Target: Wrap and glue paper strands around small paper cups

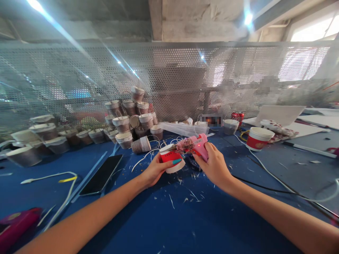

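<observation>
My left hand (156, 169) is closed around a red and white paper cup (171, 159), held tilted above the blue table (185, 218). My right hand (215, 165) grips a pink hot glue gun (198, 145) with a small red light lit. The gun's nozzle points left at the cup's rim, very close to it. A black cord (270, 188) runs from under my right wrist off to the right.
A black phone (102, 174) lies left of my hands. Several brown-wrapped cups (127, 121) are piled at the back by a perforated metal screen (169, 77). Another red and white cup (258, 138) stands at the right. A magenta object (16, 222) sits at the lower left. White scraps litter the table.
</observation>
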### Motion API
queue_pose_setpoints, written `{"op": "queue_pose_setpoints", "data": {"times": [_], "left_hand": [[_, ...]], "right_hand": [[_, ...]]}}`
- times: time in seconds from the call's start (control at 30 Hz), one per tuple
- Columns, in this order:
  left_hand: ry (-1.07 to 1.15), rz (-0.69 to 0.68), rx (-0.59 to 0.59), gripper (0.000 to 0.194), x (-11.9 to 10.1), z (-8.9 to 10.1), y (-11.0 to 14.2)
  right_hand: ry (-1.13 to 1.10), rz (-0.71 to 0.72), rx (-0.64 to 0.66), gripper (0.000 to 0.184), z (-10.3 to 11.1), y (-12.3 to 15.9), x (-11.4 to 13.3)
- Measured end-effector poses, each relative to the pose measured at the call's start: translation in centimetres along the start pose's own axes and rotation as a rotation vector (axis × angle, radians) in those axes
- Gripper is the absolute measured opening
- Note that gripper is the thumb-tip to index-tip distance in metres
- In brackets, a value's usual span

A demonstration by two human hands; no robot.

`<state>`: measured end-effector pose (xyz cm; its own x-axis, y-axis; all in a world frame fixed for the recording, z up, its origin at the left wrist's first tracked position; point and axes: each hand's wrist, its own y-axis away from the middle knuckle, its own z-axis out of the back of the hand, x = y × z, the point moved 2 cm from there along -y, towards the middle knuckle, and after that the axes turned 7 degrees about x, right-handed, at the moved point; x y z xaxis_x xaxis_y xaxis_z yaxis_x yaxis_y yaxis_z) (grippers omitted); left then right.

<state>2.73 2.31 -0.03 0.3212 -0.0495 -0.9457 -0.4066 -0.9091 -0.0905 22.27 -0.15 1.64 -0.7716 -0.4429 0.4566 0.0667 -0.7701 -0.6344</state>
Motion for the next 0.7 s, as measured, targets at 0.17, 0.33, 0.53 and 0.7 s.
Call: {"op": "queue_pose_setpoints", "data": {"times": [0.17, 0.33, 0.53, 0.7], "left_hand": [[0.004, 0.009, -0.013, 0.043, 0.06, 0.08, 0.03], [0.025, 0.0, 0.011, 0.042, -0.19, -0.22, 0.07], [0.013, -0.011, 0.028, 0.047, -0.31, -0.38, 0.1], [0.032, 0.003, -0.015, 0.051, -0.24, -0.33, 0.13]], "right_hand": [[0.023, 0.003, 0.008, 0.014, -0.02, 0.02, -0.15], [0.029, 0.003, -0.002, 0.013, 0.05, 0.03, -0.05], [0.041, 0.008, -0.031, 0.011, 0.02, -0.02, -0.17], [0.055, 0.01, -0.065, 0.011, 0.08, -0.04, -0.25]]}}
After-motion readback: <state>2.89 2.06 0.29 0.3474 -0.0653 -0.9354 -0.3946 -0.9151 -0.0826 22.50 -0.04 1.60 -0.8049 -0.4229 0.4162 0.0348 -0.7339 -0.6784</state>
